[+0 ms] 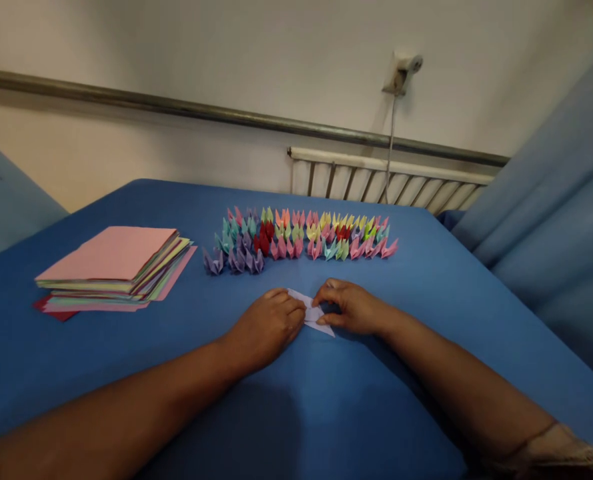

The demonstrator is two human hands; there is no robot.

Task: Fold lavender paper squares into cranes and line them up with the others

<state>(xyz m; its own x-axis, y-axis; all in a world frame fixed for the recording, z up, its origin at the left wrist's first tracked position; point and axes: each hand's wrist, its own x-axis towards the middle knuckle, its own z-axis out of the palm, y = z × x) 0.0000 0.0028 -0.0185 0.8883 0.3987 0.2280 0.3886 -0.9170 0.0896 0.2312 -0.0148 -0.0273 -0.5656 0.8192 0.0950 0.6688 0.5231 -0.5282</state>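
Observation:
A small pale lilac piece of folded paper [312, 311] lies on the blue table [426, 300] in front of me. My left hand [269, 325] presses its fingertips down on the paper's left side, fingers curled. My right hand [352, 307] pinches the paper's right side between thumb and fingers. Both hands meet over the paper, which is partly hidden under them.
Rows of several small folded paper pieces [301, 237] in many colours stand just beyond my hands. A stack of coloured paper sheets [116, 267], pink on top, lies at the left. A radiator [386, 180] and wall rail are behind the table; blue fabric [556, 200] hangs at right.

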